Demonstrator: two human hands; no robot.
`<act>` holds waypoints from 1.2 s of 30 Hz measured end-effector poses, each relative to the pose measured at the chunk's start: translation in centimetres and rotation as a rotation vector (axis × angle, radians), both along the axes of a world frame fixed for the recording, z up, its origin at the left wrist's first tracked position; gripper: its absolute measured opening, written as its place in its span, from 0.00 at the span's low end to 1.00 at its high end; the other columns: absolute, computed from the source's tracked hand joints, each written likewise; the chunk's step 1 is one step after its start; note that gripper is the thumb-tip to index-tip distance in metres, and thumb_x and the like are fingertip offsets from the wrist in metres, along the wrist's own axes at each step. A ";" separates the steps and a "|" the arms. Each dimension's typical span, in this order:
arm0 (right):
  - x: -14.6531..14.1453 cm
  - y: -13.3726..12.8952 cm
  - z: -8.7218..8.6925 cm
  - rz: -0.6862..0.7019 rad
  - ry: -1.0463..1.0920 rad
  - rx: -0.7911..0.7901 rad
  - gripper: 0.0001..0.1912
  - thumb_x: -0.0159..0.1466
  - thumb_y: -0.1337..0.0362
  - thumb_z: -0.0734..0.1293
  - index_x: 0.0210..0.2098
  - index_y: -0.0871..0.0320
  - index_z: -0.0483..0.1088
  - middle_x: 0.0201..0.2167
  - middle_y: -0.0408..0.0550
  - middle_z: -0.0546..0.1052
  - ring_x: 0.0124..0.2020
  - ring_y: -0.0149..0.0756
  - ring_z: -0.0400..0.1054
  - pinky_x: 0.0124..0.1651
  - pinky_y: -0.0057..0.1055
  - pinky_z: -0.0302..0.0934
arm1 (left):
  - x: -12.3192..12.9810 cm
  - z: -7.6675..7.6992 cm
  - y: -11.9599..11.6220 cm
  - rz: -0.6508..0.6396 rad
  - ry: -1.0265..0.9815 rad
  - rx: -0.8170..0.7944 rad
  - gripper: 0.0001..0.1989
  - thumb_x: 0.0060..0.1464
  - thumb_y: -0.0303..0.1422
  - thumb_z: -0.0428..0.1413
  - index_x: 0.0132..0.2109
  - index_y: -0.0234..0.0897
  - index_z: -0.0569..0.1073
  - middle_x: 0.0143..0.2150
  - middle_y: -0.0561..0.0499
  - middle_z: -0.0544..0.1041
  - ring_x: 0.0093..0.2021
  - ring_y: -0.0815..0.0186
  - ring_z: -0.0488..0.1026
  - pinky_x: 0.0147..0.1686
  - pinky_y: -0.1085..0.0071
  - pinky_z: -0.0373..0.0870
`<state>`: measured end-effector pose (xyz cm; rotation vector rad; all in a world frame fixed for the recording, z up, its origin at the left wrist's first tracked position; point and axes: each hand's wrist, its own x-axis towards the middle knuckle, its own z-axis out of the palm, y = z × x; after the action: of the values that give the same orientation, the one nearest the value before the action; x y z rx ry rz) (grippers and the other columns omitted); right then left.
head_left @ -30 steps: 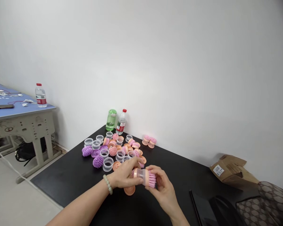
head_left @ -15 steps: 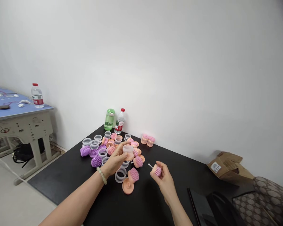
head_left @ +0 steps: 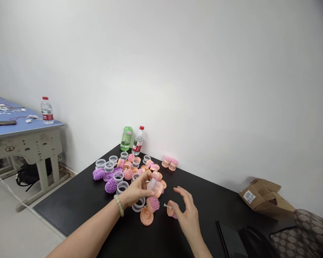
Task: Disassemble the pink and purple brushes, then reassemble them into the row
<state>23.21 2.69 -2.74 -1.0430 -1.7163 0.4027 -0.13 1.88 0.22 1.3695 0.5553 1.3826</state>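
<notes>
The left hand (head_left: 137,190) clenches a translucent plastic cup (head_left: 155,188) from above; the right hand (head_left: 187,216) is released, fingers spread, beside a pink bristle brush head (head_left: 171,209).

Clutter around the black table (head_left: 70,211)

A green bottle (head_left: 126,138) and a water bottle (head_left: 138,141) stand by the wall. Right, a cardboard box (head_left: 265,195) sits near a patterned bag (head_left: 307,233). Left, a blue desk (head_left: 32,126) holds another water bottle (head_left: 47,111) and what looks like a phone (head_left: 2,123).
</notes>
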 end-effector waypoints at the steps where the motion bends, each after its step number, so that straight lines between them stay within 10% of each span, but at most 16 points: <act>1: -0.1 -0.5 0.3 0.042 -0.001 0.039 0.17 0.62 0.57 0.68 0.50 0.52 0.73 0.53 0.55 0.74 0.57 0.51 0.67 0.56 0.46 0.65 | 0.1 -0.1 0.0 -0.031 0.000 -0.007 0.32 0.36 0.42 0.74 0.45 0.39 0.69 0.45 0.50 0.70 0.42 0.65 0.71 0.37 0.71 0.68; 9: -1.8 -2.6 1.1 0.274 -0.037 0.021 0.21 0.67 0.50 0.65 0.55 0.53 0.70 0.48 0.54 0.74 0.41 0.42 0.74 0.30 0.29 0.69 | 0.6 -0.1 -0.4 -0.076 0.166 0.073 0.33 0.31 0.35 0.76 0.44 0.38 0.70 0.45 0.50 0.72 0.45 0.62 0.71 0.44 0.67 0.65; 19: -2.0 -2.6 1.8 0.238 -0.136 0.088 0.14 0.66 0.55 0.68 0.48 0.54 0.71 0.47 0.55 0.73 0.39 0.41 0.74 0.28 0.27 0.68 | 0.3 0.4 -0.6 0.061 0.422 0.129 0.28 0.31 0.35 0.74 0.41 0.35 0.72 0.35 0.56 0.71 0.33 0.69 0.64 0.32 0.74 0.60; 25: -2.1 -2.7 1.9 0.222 -0.199 0.321 0.18 0.64 0.57 0.70 0.52 0.52 0.67 0.50 0.54 0.74 0.56 0.49 0.67 0.54 0.43 0.68 | 0.5 0.9 -0.9 0.090 0.401 0.039 0.21 0.36 0.37 0.70 0.34 0.35 0.69 0.29 0.59 0.66 0.28 0.72 0.58 0.28 0.74 0.54; 29: -1.8 -2.6 1.4 0.251 -0.188 0.201 0.33 0.63 0.45 0.68 0.61 0.53 0.62 0.58 0.58 0.69 0.57 0.52 0.67 0.44 0.38 0.73 | 0.5 0.7 -0.8 0.152 0.407 0.080 0.21 0.37 0.35 0.70 0.36 0.35 0.70 0.31 0.58 0.66 0.31 0.71 0.60 0.31 0.74 0.57; 36: -1.7 -2.0 0.9 0.240 -0.167 0.063 0.15 0.68 0.57 0.65 0.53 0.51 0.67 0.50 0.53 0.72 0.39 0.39 0.75 0.28 0.27 0.70 | 0.6 1.0 -1.2 0.198 0.523 0.196 0.24 0.35 0.33 0.72 0.42 0.37 0.75 0.38 0.53 0.73 0.39 0.64 0.67 0.40 0.69 0.64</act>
<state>21.51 0.65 -1.84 -0.8463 -2.0001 0.4197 0.48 0.65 1.27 1.8945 0.9373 1.2536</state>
